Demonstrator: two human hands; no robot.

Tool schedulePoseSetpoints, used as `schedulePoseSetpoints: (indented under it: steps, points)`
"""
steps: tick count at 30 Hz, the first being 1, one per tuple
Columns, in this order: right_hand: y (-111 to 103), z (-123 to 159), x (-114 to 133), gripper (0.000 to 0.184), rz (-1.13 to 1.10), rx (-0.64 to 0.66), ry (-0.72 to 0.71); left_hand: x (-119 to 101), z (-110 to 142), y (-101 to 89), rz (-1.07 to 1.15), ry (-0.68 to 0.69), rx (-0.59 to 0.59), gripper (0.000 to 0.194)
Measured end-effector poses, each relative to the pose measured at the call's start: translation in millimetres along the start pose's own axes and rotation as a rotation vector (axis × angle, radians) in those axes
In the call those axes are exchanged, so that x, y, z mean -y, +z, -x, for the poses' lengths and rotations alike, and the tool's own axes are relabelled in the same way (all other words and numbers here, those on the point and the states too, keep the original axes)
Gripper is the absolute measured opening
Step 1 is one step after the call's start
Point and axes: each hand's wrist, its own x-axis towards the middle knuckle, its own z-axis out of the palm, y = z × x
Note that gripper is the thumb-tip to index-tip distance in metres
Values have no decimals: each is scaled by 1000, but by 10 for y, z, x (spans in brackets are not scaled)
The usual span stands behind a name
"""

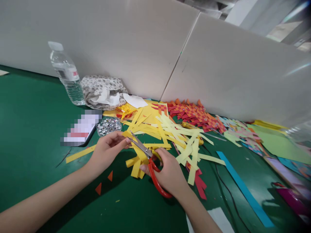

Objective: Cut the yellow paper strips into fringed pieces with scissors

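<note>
In my right hand is a pair of red-handled scissors, its blades pointing up and left. My left hand pinches the end of a yellow paper strip, which runs down toward the scissors' pivot. The slim blades lie over this strip near my left fingertips; whether they are cutting it I cannot tell. Below the blades several short yellow strips lie on the green table. Behind my hands spreads a loose heap of yellow and pale-green paper strips.
A water bottle stands at the back left, near a phone and a dish of googly eyes. Woven red-orange paper fish are piled by the grey partition. A blue strip and a dark cable lie right.
</note>
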Motion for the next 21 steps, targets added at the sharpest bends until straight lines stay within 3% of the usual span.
schedulePoseSetpoints:
  steps: [15,21]
  points:
    - [8,-5,-9,41,-63,-6,-19,-6,17,-1,29,-10,0,16]
    - [6,-4,-14,35,-11,4,-5,-17,8,0,20,7,2,14]
